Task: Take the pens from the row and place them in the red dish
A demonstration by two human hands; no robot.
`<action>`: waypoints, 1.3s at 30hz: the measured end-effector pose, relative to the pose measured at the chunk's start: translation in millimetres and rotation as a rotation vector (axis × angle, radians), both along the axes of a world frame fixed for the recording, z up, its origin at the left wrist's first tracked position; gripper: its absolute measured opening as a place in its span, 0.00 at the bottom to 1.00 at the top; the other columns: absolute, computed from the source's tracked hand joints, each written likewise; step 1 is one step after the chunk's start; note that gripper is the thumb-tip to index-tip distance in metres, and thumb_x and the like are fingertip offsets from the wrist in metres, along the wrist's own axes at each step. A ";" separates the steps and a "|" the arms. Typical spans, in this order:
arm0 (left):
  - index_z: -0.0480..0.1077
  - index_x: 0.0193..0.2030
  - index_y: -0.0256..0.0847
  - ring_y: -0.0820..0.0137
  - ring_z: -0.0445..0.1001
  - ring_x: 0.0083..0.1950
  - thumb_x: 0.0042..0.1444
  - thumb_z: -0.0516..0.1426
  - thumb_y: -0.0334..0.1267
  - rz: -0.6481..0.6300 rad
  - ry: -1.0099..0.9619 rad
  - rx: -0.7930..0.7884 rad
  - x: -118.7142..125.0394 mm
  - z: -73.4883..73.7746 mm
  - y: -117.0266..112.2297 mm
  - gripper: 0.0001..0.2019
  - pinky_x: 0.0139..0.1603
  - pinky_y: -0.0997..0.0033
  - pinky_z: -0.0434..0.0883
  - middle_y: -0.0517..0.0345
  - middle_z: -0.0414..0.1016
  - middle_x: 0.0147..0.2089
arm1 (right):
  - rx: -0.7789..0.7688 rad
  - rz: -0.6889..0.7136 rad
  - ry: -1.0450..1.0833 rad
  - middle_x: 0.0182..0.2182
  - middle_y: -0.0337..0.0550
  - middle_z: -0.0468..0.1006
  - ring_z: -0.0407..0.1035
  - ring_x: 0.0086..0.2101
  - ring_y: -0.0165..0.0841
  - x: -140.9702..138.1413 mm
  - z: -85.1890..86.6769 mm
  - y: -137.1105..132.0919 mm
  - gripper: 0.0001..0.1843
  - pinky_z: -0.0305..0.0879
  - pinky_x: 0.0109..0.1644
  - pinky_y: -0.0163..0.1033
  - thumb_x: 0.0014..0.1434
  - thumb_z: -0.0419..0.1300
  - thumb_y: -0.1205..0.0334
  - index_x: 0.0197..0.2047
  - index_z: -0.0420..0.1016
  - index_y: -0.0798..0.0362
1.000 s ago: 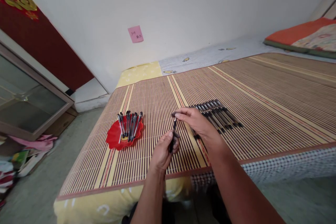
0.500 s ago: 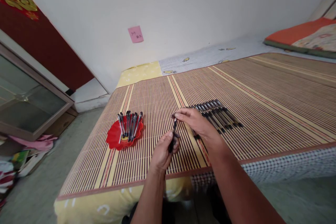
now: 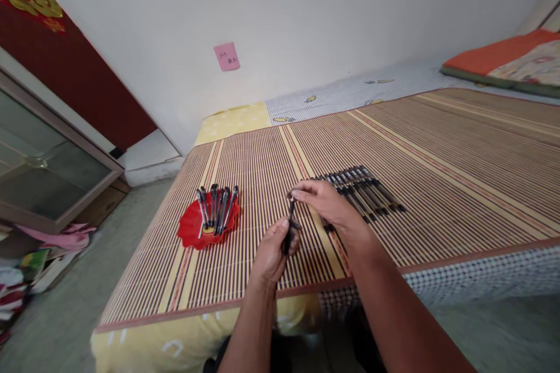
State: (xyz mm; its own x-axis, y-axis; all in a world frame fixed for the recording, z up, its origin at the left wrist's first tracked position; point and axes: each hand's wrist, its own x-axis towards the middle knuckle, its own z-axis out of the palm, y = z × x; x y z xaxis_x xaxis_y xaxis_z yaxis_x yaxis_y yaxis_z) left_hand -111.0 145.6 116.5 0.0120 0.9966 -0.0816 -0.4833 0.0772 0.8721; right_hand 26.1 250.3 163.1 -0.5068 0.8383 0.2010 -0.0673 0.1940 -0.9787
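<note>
My left hand (image 3: 272, 252) is closed round a black pen (image 3: 291, 211), which stands tilted with its shiny tip upward. At that tip the thumb and fingers of my right hand (image 3: 324, 203) are pinched together; whether a small part sits between them is too small to see. Right of my hands, several black pens (image 3: 361, 189) lie side by side in a slanting row, some partly hidden behind my right hand. To the left, several clear-barrelled pens (image 3: 215, 210) with black caps rest in a wavy-edged red dish (image 3: 187, 232).
A striped bamboo mat (image 3: 258, 169) covers the bed, its front edge near my forearms. Folded orange bedding (image 3: 485, 55) lies at the far right. A pink note (image 3: 226, 56) is on the wall. A glass-fronted cabinet door (image 3: 48, 157) stands at left.
Almost nothing differs. Both hands keep their hold at the pen, with only a very slight shift of the fingers and the view.
</note>
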 end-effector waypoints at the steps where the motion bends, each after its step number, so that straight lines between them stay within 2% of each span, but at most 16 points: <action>1: 0.70 0.36 0.36 0.77 0.56 0.22 0.59 0.60 0.50 -0.001 0.006 0.001 0.0 0.0 0.1 0.17 0.24 0.75 0.51 0.63 0.64 0.23 | 0.006 0.007 -0.010 0.31 0.39 0.78 0.72 0.36 0.33 0.4 -0.2 0.2 0.09 0.67 0.46 0.39 0.56 0.63 0.54 0.34 0.77 0.51; 6: 0.71 0.37 0.36 0.77 0.55 0.22 0.61 0.59 0.52 -0.013 0.041 0.009 -0.2 -0.9 0.1 0.17 0.25 0.74 0.53 0.64 0.64 0.22 | 0.013 -0.009 -0.042 0.29 0.38 0.76 0.70 0.34 0.32 0.0 -2.3 1.5 0.09 0.66 0.43 0.38 0.54 0.64 0.54 0.31 0.76 0.52; 9: 0.74 0.37 0.36 0.76 0.59 0.24 0.59 0.62 0.49 -0.009 0.085 0.009 -1.8 -3.6 0.0 0.15 0.28 0.75 0.57 0.63 0.66 0.24 | 0.019 -0.020 -0.049 0.27 0.37 0.75 0.69 0.32 0.31 -0.8 -3.6 2.2 0.10 0.65 0.40 0.37 0.53 0.64 0.53 0.31 0.75 0.52; 13: 0.75 0.34 0.35 0.75 0.64 0.29 0.55 0.65 0.46 0.033 0.172 -0.009 -4.8 -9.6 0.3 0.14 0.33 0.75 0.60 0.60 0.69 0.29 | 0.043 -0.015 -0.079 0.26 0.36 0.74 0.68 0.31 0.31 -2.9 -4.2 1.2 0.13 0.65 0.38 0.37 0.53 0.65 0.51 0.30 0.75 0.52; 18: 0.73 0.30 0.37 0.77 0.62 0.28 0.49 0.69 0.44 0.107 0.129 -0.024 -4.8 -10.9 1.5 0.13 0.31 0.77 0.59 0.64 0.67 0.27 | 0.036 -0.015 -0.037 0.28 0.39 0.77 0.71 0.33 0.33 -5.4 -6.5 3.1 0.12 0.67 0.41 0.38 0.56 0.63 0.51 0.31 0.76 0.51; 21: 0.72 0.29 0.37 0.78 0.63 0.27 0.45 0.71 0.43 0.226 0.052 -0.044 -4.8 -7.4 3.9 0.15 0.30 0.79 0.61 0.65 0.67 0.26 | 0.029 -0.166 -0.038 0.35 0.43 0.81 0.74 0.38 0.35 -0.4 -11.9 11.6 0.12 0.69 0.47 0.41 0.61 0.56 0.57 0.39 0.78 0.52; 24: 0.73 0.31 0.37 0.78 0.66 0.27 0.42 0.72 0.44 0.346 -0.030 -0.065 -7.1 -5.6 7.2 0.17 0.30 0.79 0.64 0.64 0.70 0.27 | 0.187 -0.410 -0.272 0.45 0.48 0.81 0.74 0.46 0.38 8.5 -17.6 20.2 0.18 0.67 0.55 0.43 0.61 0.51 0.67 0.49 0.78 0.54; 26: 0.73 0.32 0.37 0.79 0.67 0.27 0.42 0.72 0.45 0.407 -0.060 -0.064 -9.4 -6.4 8.9 0.18 0.29 0.80 0.65 0.65 0.70 0.27 | 0.329 -0.486 -0.527 0.49 0.53 0.80 0.72 0.51 0.41 11.9 -20.2 22.0 0.21 0.63 0.58 0.44 0.61 0.49 0.72 0.51 0.78 0.57; 28: 0.73 0.33 0.38 0.79 0.67 0.26 0.42 0.72 0.45 0.442 -0.075 -0.065 -11.7 -8.0 9.6 0.18 0.28 0.81 0.65 0.65 0.70 0.27 | 0.417 -0.492 -0.761 0.50 0.57 0.79 0.70 0.52 0.44 10.6 -22.6 20.3 0.22 0.61 0.58 0.45 0.61 0.48 0.73 0.53 0.78 0.60; 31: 0.73 0.33 0.38 0.80 0.67 0.26 0.43 0.72 0.45 0.459 -0.094 -0.076 -14.0 -9.8 9.4 0.18 0.27 0.81 0.65 0.65 0.70 0.27 | 0.469 -0.456 -0.963 0.55 0.57 0.77 0.65 0.56 0.49 1.6 -28.6 15.4 0.23 0.59 0.58 0.49 0.62 0.48 0.74 0.55 0.77 0.59; 35: 0.74 0.35 0.38 0.80 0.69 0.27 0.42 0.73 0.44 0.484 -0.118 -0.087 -15.0 -9.7 8.8 0.18 0.29 0.81 0.67 0.65 0.72 0.28 | 0.513 -0.373 -1.105 0.62 0.54 0.71 0.52 0.66 0.53 -10.1 -41.3 12.5 0.23 0.49 0.64 0.57 0.64 0.48 0.73 0.58 0.75 0.55; 39: 0.74 0.35 0.38 0.81 0.70 0.27 0.42 0.73 0.43 0.485 -0.128 -0.080 -15.1 -9.0 9.2 0.18 0.30 0.81 0.68 0.65 0.73 0.29 | 0.534 -0.308 -1.143 0.61 0.52 0.72 0.51 0.66 0.53 -12.2 -48.6 13.6 0.21 0.43 0.66 0.58 0.65 0.48 0.72 0.52 0.78 0.54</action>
State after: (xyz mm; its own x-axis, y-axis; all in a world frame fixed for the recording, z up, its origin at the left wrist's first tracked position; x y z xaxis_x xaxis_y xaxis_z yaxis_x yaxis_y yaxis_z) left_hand -126.2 154.8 107.5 -0.4357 0.8806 -0.1864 -0.5828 -0.1182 0.8040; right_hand 13.9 263.9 114.6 -0.4139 0.9012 0.1287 0.8660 0.4334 -0.2494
